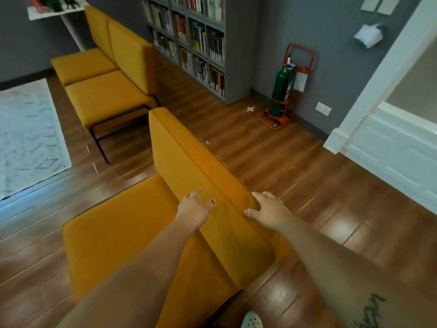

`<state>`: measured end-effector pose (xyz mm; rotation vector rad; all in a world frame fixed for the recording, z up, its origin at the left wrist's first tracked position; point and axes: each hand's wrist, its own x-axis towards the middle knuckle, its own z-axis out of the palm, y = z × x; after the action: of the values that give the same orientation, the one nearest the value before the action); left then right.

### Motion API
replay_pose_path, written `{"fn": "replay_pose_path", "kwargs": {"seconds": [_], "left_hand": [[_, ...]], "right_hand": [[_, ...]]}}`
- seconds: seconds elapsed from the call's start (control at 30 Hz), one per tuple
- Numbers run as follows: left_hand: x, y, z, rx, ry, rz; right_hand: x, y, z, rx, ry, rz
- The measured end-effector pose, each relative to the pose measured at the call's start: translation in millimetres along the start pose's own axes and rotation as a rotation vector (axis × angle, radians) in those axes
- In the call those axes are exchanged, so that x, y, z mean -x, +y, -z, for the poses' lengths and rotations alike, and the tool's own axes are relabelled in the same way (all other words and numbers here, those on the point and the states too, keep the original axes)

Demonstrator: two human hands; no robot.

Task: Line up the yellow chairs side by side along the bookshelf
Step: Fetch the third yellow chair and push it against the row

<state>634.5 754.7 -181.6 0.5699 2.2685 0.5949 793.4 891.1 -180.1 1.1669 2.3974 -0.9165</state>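
The nearest yellow chair (132, 233) stands apart from the others, with its backrest toward the right. My left hand (192, 213) lies on the front face of that backrest, fingers straight and thumb spread. My right hand (269, 209) holds the backrest's top edge, thumb in front and fingers over the back. Two more yellow chairs, the middle one (104, 95) and the far one (80, 65), sit side by side further back. Their backs face the grey bookshelf (201, 43).
A green fire extinguisher (282, 91) on an orange stand sits by the wall right of the bookshelf. A white tape cross (250, 109) marks the wood floor. A pale rug (23, 138) lies at left, a white door frame (390, 138) at right, a small white table (59, 13) at the far left.
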Motion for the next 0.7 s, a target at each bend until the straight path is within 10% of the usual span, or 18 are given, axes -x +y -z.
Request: {"fn": "replay_pose_path", "kwargs": {"seconds": [0.7], "left_hand": [[-109,37,-22,0.326,-0.012,0.208]], "right_hand": [[-65,-15,-22,-0.073,-0.147,-0.105]]}}
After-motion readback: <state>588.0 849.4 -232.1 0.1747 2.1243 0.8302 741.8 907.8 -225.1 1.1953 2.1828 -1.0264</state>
